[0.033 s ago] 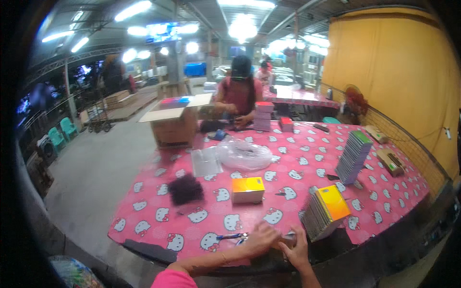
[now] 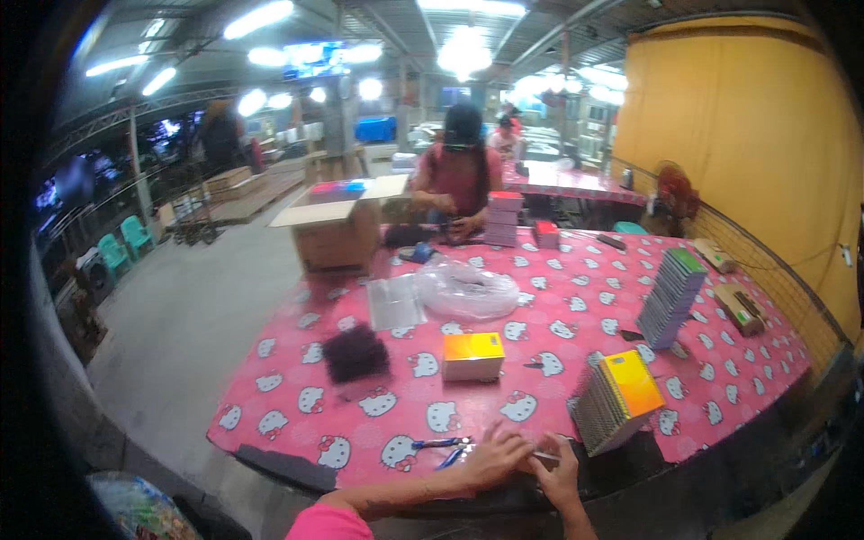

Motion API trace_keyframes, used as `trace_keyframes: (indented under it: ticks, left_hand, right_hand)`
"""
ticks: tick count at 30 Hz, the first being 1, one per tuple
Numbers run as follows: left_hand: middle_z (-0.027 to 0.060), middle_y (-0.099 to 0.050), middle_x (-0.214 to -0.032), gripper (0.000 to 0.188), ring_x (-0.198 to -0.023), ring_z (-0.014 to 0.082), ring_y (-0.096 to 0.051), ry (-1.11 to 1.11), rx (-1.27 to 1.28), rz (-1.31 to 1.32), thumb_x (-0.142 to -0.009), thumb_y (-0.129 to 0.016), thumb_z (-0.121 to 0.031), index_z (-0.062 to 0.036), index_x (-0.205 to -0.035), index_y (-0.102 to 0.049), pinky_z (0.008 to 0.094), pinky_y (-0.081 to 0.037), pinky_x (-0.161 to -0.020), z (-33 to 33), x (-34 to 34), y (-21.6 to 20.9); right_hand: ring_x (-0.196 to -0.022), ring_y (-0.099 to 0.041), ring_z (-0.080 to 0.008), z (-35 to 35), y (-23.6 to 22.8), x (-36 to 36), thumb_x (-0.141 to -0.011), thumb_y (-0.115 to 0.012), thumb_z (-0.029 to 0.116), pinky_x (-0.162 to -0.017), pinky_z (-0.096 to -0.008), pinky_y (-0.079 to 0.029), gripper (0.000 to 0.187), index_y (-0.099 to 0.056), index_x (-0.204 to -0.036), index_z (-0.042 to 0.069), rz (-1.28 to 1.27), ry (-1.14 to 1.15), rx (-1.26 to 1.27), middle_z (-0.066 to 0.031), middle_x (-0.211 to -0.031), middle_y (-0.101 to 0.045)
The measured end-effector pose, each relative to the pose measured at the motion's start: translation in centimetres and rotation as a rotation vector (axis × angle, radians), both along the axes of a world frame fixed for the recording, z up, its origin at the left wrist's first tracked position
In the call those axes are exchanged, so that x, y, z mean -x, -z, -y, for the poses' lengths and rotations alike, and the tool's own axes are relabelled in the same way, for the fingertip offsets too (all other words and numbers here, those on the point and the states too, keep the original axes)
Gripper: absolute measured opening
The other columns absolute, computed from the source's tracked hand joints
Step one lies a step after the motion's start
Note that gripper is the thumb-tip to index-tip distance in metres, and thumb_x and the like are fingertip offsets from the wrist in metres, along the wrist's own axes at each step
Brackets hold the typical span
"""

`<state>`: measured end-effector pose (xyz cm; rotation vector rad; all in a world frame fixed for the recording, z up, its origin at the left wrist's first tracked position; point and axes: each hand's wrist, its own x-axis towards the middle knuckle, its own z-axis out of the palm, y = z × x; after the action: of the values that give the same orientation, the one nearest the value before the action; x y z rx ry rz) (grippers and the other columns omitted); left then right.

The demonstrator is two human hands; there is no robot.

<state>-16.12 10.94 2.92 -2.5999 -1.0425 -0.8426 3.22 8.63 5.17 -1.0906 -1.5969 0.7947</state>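
The right hand (image 2: 561,472) had its fingers clamped on a small pale object (image 2: 545,455) at the near edge of the counter (image 2: 360,430). Whether the left hand (image 2: 498,457) gripped it, I couldn't tell. Pliers (image 2: 438,443) lay nearby.

gap between yellow-topped stacks (image 2: 619,405); pliers (image 2: 436,443) beside left hand (image 2: 498,459)

Two yellow-topped stacks (image 2: 472,357) (image 2: 619,400), one pliers (image 2: 437,443), one fan (image 2: 675,189)
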Motion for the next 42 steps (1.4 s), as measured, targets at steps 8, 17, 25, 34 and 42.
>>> trace_keyframes:
  ticks: [8,17,25,34,42]
  left_hand:
    - [0.0232,-0.038,-0.14,0.052,-0.125,0.0431,-0.048,0.048,0.45,0.621,-0.083,-0.059,0.006,-0.0114,-0.131,-0.057,0.0448,-0.046,-0.103,0.9,-0.4,1.8]
    - [0.0167,-0.054,-0.124,0.052,-0.117,0.0257,-0.057,0.109,0.981,1.009,-0.086,-0.067,0.001,-0.0056,-0.135,-0.051,0.0387,-0.047,-0.1,3.0,0.3,-0.1]
    - [0.0248,-0.061,-0.127,0.05,-0.124,0.0351,-0.055,-0.461,0.827,0.751,-0.083,-0.067,-0.009,0.0,-0.131,-0.057,0.0467,-0.044,-0.103,-3.3,8.4,0.0]
    - [0.0158,-0.06,-0.116,0.039,-0.11,0.0355,-0.054,-1.098,0.318,0.104,-0.091,-0.064,-0.039,-0.0053,-0.111,-0.068,0.0487,-0.047,-0.094,-5.5,27.3,0.7]
    - [0.0141,-0.062,-0.104,0.022,-0.096,0.0337,-0.06,-0.855,0.021,0.12,-0.095,-0.063,-0.023,-0.0053,-0.107,-0.067,0.0464,-0.05,-0.079,-2.8,25.6,1.6]
  right_hand:
    - [-0.102,-0.065,-0.0186,0.2,2.3,1.6,-0.079,-0.077,-0.004,-0.092,-0.033,-0.052,0.043,-0.055,-0.115,0.003,-0.356,0.02,0.08,-0.0104,-0.108,-0.066]
    - [-0.099,-0.066,-0.0183,0.9,4.6,-0.3,-0.081,-0.077,-0.004,-0.088,-0.0319,-0.053,0.028,-0.06,-0.103,0.001,-0.423,-0.015,0.272,-0.0102,-0.102,-0.067]
    - [-0.093,-0.067,-0.014,1.8,3.2,-1.3,-0.085,-0.076,0.0,-0.087,-0.0294,-0.052,0.025,-0.069,-0.109,-0.001,-0.261,-0.003,0.251,-0.0076,-0.102,-0.072]
    - [-0.092,-0.067,-0.0126,0.5,5.6,-0.3,-0.086,-0.076,0.0,-0.085,-0.0278,-0.053,0.024,-0.073,-0.11,-0.001,-0.39,-0.127,0.257,-0.0054,-0.099,-0.073]
    - [-0.093,-0.067,-0.0129,0.9,3.5,0.0,-0.087,-0.072,-0.003,-0.086,-0.0278,-0.053,0.024,-0.072,-0.111,-0.001,-0.379,-0.127,0.334,-0.006,-0.101,-0.073]
